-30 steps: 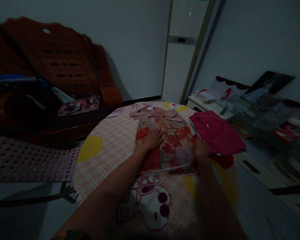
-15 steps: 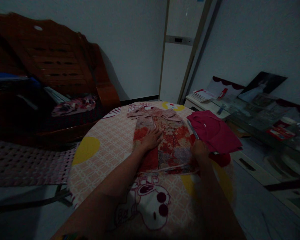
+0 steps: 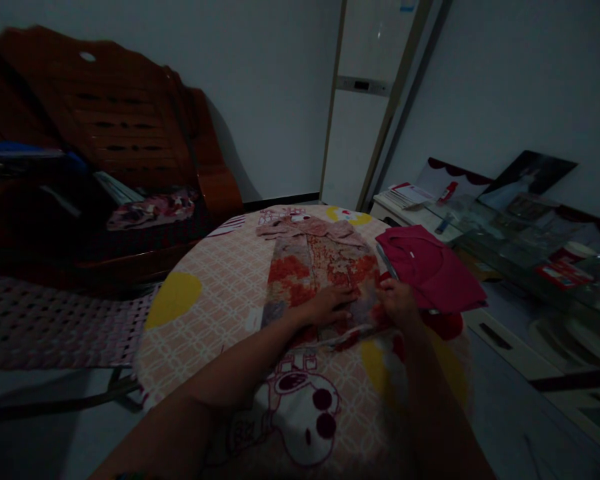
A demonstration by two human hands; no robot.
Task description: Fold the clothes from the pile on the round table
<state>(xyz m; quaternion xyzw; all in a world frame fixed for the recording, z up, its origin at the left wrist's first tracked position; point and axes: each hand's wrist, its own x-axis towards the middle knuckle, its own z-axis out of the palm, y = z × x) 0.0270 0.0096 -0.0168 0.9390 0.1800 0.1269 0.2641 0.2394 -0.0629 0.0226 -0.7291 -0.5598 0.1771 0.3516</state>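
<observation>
A red, beige and grey patterned garment (image 3: 289, 270) lies flat on a round table, its sleeves folded across the far end. My left hand (image 3: 329, 305) rests on the garment's lower middle with its fingers stretched out. At the garment's right edge, my right hand (image 3: 398, 300) is closed, pinching the fabric. Just right of that hand lies a folded magenta garment (image 3: 433, 270), with other cloth partly visible under it.
The tablecloth (image 3: 220, 293) has a beige lattice and cartoon prints. A wooden bench (image 3: 130, 133) with cloth on it stands at left, beside a woven seat (image 3: 60, 327). To the right is a glass-topped cabinet (image 3: 505, 233) holding several items.
My left hand has slid right and nearer across the garment. My right hand, still gripping the edge, has shifted slightly. The garment's left lower part has been smoothed or shifted.
</observation>
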